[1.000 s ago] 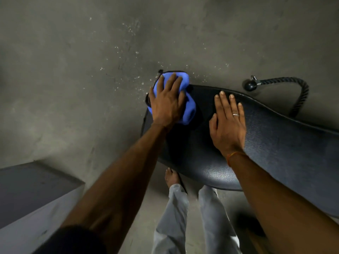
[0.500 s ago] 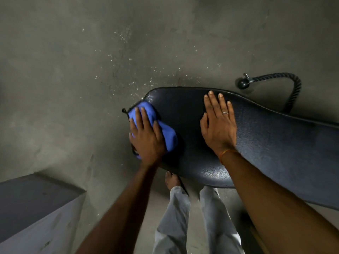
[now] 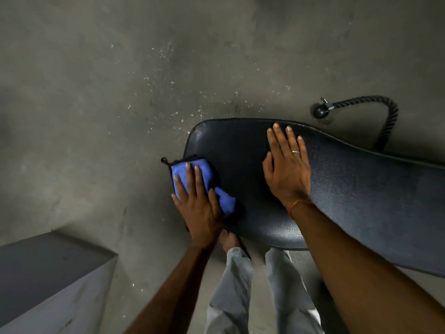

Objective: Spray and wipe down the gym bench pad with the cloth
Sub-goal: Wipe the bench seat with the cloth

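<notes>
entry: wiping stroke, rounded end of the bench pad [image 3: 349,201].

the blue cloth [image 3: 209,175] is found at the end edge of the pad, on its nearer side, partly overhanging the rim. it is pressed down under the left hand [image 3: 199,213]; the left fingers [image 3: 190,182] are laid straight and slightly spread over it, with nothing pinched. the right hand [image 3: 286,172] is laid flat on the pad surface, further in from the end than the cloth, its fingers [image 3: 280,141] extended and close together, apparently as a brace.

change noted: a second ago the cloth was held at the far corner of the same end; it has since been drawn along the end rim toward the nearer side. the right hand has not been shifted on the pad.

meaning for the task: the end rim is judged to have been covered by one pass. most of the pad's length (running off beyond the right hand) cannot be confirmed as wiped. no spray bottle is seen.

also recorded: a rope attachment [image 3: 375,104] on the floor [image 3: 96,116] beyond the pad's far edge.
</notes>
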### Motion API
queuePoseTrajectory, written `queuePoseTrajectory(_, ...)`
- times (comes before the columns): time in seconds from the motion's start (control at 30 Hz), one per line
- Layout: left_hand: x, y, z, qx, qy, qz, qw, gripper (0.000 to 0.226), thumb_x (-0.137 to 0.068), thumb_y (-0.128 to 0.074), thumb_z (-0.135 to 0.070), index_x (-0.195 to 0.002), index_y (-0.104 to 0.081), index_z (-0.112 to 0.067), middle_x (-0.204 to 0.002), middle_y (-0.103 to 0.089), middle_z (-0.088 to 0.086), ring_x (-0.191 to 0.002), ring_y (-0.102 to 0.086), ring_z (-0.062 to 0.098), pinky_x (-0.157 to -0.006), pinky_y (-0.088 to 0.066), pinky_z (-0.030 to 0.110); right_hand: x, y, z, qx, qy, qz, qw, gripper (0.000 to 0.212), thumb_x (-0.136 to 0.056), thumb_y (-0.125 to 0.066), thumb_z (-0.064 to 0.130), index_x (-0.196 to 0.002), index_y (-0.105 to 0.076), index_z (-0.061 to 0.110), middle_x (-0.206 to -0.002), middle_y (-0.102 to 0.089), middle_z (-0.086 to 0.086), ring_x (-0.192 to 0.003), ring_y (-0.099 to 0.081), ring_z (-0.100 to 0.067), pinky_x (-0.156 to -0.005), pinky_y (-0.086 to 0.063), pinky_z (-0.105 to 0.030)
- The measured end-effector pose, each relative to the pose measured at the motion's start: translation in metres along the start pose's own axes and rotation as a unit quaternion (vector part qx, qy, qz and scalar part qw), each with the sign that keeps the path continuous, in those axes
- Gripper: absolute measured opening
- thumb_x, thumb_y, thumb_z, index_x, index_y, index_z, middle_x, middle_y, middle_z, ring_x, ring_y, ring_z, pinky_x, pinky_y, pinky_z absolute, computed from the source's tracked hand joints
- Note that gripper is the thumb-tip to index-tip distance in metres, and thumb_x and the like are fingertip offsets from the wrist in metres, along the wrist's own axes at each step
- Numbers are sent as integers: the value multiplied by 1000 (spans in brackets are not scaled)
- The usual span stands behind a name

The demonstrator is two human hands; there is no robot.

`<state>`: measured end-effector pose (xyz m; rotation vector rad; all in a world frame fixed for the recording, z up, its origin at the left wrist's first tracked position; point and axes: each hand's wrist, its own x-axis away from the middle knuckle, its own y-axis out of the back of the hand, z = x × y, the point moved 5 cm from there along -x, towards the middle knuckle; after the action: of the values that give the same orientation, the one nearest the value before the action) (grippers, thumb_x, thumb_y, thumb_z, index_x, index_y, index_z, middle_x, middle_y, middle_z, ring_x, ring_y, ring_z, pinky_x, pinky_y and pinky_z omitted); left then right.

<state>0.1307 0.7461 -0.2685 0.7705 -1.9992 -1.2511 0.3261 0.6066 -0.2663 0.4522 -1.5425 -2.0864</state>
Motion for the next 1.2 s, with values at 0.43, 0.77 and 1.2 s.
queuePoseTrajectory(0.43,-55,-7,-75,-80,-234,37,968,64,-102,-34,-41,-162,-21,-23,-171,-11,-2,-159,-5,30,-125,-10,59,-2,-5,-7,-73,-12,-52,996,52,-105,-33,14,-157,-36,10,-167,-31,-5,-156,-25,-21,-129,-15,-39)
queuePoseTrajectory(0.77,-39,-14,-82,-106,-276,67,953,64,-102,-32,-43,-162,-19,-26,-171,-9,-3,-159,-5,29,-125,-9,59,-1,-6,-9,-108,0,-73,991,52,-103,-33,11,-153,-42,5,-163,-38,-10,-153,-32,-26,-128,-19,-42)
queuePoseTrajectory(1.2,25,-25,-89,-63,-284,93,952,64,-105,-26,-46,-163,-16,-23,-172,-6,-3,-159,3,25,-127,-8,56,4,5,-16,-256,-59,-100,960,50,-102,-32,6,-150,-47,6,-160,-43,-10,-151,-35,-24,-126,-28,-44)
